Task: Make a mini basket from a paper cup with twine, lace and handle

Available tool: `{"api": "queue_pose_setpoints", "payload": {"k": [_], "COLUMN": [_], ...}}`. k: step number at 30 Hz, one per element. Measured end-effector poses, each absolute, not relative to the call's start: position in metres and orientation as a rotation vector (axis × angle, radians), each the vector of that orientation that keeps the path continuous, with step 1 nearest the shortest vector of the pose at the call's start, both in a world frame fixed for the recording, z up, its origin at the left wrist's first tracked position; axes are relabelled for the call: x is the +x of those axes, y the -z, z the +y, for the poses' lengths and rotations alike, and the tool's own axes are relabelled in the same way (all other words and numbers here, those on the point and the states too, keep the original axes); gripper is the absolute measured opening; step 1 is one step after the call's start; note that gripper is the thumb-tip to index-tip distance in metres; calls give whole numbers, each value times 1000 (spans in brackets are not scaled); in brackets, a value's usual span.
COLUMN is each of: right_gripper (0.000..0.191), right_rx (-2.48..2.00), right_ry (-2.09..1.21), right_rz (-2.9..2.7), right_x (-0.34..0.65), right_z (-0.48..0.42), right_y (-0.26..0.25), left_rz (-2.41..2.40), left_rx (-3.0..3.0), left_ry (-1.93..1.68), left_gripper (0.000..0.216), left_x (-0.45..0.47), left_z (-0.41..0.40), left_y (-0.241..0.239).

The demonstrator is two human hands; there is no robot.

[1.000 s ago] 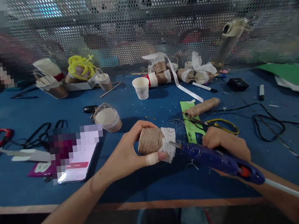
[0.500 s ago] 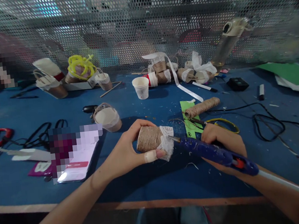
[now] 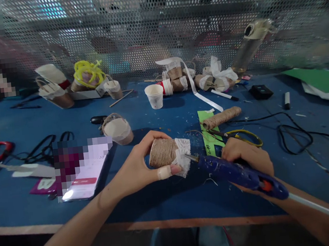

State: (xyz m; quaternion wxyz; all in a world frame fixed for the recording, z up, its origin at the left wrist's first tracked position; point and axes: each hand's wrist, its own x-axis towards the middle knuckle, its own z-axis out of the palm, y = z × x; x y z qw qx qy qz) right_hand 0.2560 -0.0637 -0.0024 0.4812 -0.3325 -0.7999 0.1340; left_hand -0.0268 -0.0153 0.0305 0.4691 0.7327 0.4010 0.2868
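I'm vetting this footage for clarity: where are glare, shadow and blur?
Head view: bright glare on the phone; head view: dark shadow on the table below the left hand; head view: glue gun fairly sharp, scene behind the mesh blurred.

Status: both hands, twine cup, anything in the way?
Left hand gripping twine-wrapped cup, tipped sideways, lace at one end. Right hand on blue glue gun, nozzle at the lace, contact unclear. Scissors just beyond right hand, not blocking.

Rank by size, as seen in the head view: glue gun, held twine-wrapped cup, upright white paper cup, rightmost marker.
1. Glue gun
2. Twine-wrapped cup
3. Upright white paper cup; farther from the camera, so true size unsure
4. Rightmost marker
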Motion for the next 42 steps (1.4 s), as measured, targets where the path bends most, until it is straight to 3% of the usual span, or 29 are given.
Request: {"api": "queue_pose_setpoints", "payload": {"k": [42], "right_gripper": [17], "right_rx": [-852], "right_ry": [-311], "right_rz": [-1930], "right_x": [259], "right_z": [-61], "right_y": [8], "left_rz": [940], "left_rx": [1789], "left_ry": [-652], "left_gripper": [51], "left_x": [-25], "left_z": [-16], "left_y": [-28]}}
